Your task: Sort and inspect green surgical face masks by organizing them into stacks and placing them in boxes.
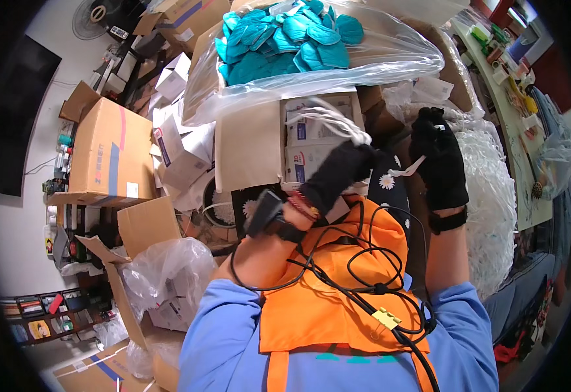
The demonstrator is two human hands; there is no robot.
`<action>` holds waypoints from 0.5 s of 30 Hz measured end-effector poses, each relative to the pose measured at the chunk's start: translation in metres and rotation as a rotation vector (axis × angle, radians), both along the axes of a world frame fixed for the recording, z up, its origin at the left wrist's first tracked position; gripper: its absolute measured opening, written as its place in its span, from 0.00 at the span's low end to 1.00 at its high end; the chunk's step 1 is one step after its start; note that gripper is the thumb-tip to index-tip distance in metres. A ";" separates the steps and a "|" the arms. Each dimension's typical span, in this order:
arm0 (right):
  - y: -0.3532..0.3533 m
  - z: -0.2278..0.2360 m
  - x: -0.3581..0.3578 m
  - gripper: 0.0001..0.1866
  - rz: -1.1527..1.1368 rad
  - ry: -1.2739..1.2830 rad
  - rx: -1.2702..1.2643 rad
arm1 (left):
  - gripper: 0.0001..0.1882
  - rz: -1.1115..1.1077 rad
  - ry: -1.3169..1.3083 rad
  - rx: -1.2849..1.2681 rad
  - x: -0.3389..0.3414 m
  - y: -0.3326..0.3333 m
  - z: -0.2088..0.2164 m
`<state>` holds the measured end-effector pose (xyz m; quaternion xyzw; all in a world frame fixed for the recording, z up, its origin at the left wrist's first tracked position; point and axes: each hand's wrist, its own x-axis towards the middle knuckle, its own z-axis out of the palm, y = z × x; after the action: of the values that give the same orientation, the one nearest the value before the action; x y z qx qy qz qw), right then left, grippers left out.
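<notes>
My left hand, in a black glove, is closed around a bundle of white cords that fans out to the left, blurred at its far end. Below it is an open cardboard box holding white printed packets. My right hand, also gloved in black, is raised to the right with its fingers curled. A short white strip sticks out from its left side. The right fingers are partly hidden by the dark glove.
A large plastic-lined box with teal folded pieces stands ahead. White stringy material is heaped at the right. Cardboard boxes and white cartons crowd the left. Black cables loop over my orange apron.
</notes>
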<state>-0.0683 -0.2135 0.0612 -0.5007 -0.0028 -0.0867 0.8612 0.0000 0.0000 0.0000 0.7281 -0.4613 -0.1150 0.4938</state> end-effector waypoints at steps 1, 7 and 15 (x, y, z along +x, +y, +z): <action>0.006 0.000 0.000 0.21 -0.067 0.044 -0.034 | 0.17 -0.030 -0.151 0.120 -0.003 -0.011 0.005; 0.001 -0.004 0.012 0.16 0.178 -0.085 0.330 | 0.18 -0.104 0.424 -0.086 -0.034 -0.015 0.027; -0.036 -0.010 0.006 0.14 -0.255 0.072 -0.464 | 0.23 -0.032 0.002 -0.118 -0.036 0.014 0.023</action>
<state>-0.0625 -0.2491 0.0508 -0.6837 0.0712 -0.1739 0.7052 -0.0359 0.0140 0.0227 0.6901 -0.4783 -0.0963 0.5345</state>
